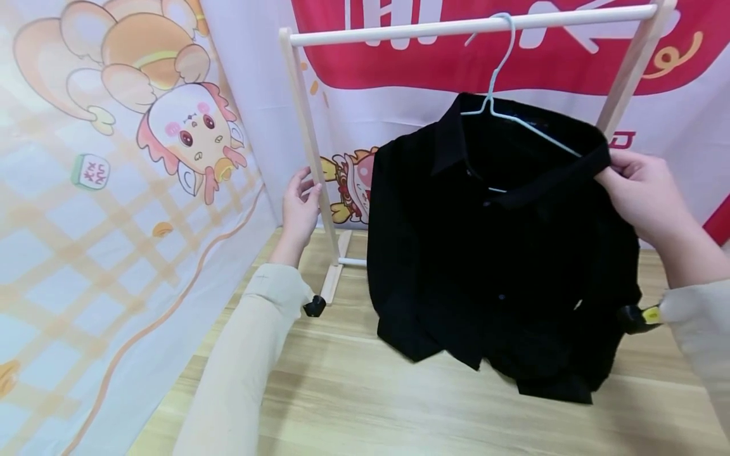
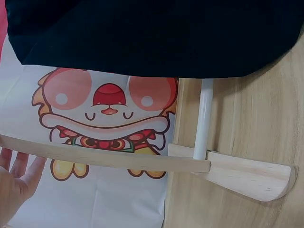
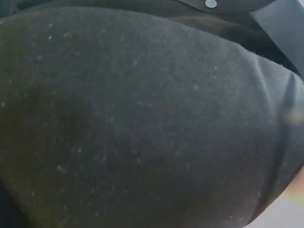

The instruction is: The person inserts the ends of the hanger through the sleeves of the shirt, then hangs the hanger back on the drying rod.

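Observation:
A black button-up shirt (image 1: 445, 253) hangs on a pale mint hanger (image 1: 495, 79), whose hook goes over the top rod of a wooden rack (image 1: 393, 35). In the head view my right hand (image 1: 644, 190) grips the collar (image 1: 593, 161) at its right side, thumb and fingers pinching the cloth. My left hand (image 1: 301, 206) is at the rack's left post (image 1: 307, 120); its loosely bent fingers touch the wood. In the left wrist view, that post (image 2: 118, 159) hides the fingertips. Dark shirt cloth (image 3: 142, 123) fills most of the right wrist view, and one button (image 3: 211, 4) shows.
The rack's left foot (image 1: 333, 278) stands on a light wood-grain surface (image 1: 342, 392). A white lower bar (image 2: 203, 118) joins it. Printed cartoon cloth (image 1: 142, 316) lines the left side, and a red-and-white banner (image 1: 399, 69) hangs behind the rack.

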`<state>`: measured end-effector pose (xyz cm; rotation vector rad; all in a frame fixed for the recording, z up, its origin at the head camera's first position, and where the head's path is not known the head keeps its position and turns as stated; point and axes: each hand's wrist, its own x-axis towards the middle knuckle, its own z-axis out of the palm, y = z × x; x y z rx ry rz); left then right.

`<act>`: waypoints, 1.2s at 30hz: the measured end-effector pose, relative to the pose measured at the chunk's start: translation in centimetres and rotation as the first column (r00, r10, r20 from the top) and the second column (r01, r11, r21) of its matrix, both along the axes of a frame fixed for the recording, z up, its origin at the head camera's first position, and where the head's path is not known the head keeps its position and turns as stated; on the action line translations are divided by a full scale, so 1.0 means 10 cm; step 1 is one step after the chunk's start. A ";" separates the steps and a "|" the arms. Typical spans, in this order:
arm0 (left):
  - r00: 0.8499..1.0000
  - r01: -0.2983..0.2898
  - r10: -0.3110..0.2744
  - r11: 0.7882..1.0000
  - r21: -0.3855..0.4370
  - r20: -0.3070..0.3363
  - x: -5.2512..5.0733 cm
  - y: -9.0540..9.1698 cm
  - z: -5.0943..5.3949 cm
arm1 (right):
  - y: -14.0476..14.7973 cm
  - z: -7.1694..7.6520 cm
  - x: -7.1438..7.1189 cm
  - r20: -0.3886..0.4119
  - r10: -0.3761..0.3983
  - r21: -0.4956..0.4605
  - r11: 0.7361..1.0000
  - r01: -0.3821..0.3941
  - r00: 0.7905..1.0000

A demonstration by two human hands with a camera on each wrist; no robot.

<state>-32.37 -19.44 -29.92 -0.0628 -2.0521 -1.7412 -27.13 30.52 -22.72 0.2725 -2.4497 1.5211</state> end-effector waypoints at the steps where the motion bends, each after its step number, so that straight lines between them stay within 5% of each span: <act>1: 1.000 0.000 0.000 1.000 -0.001 -0.002 0.00 0.00 0.00 | 0.01 -0.01 -0.01 -0.006 0.007 -0.003 1.000 -0.007 1.000; 18: 1.000 -0.005 0.005 1.000 0.016 -0.020 0.00 -0.05 -0.04 | 0.01 -0.13 0.06 -0.090 -0.018 0.044 0.999 0.022 0.996; 28: 0.999 0.053 -0.053 0.998 0.036 -0.006 0.07 -0.10 -0.01 | -0.12 -0.10 0.24 -0.257 -0.100 0.032 0.993 0.111 0.961; 36: 0.989 0.137 -0.132 0.986 -0.090 0.066 0.14 -0.13 0.05 | -0.21 0.01 0.49 -0.354 -0.206 -0.030 0.977 0.209 0.912</act>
